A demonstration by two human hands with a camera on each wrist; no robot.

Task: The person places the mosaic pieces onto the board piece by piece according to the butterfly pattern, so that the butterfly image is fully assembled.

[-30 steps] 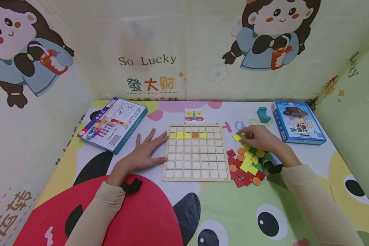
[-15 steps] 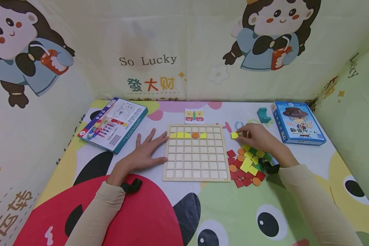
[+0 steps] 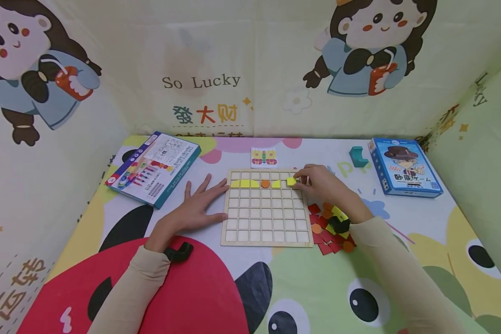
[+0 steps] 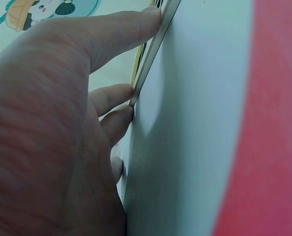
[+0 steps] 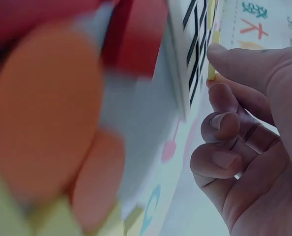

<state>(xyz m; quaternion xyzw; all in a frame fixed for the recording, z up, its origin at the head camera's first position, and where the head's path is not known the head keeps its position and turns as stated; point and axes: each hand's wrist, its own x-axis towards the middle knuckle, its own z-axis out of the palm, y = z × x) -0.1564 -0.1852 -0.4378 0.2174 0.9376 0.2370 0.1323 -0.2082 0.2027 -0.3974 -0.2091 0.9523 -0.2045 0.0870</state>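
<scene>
My right hand (image 3: 323, 184) pinches a yellow square tile (image 3: 291, 181) between thumb and fingertips, over the right end of the wooden grid board's (image 3: 267, 244) second row. In the right wrist view the tile (image 5: 213, 69) shows edge-on and the other fingers curl. That row also bears several yellow pieces (image 3: 244, 183) and an orange disc (image 3: 265, 184). My left hand (image 3: 198, 211) lies on the table with fingers spread, fingertips and thumb touching the board's left edge. Right of the board is a pile of red, orange and yellow pieces (image 3: 325, 235), partly hidden by the right wrist.
A small butterfly pattern card (image 3: 264, 157) lies behind the board. Boxes stand at the back left (image 3: 154, 169) and back right (image 3: 405, 167). Beside the right box is a teal curved block (image 3: 358, 157). A printed cloth wall rises behind the table.
My right hand has moved left with the yellow tile, from above the pile to over the board's right side. The left hand has stayed in place.
</scene>
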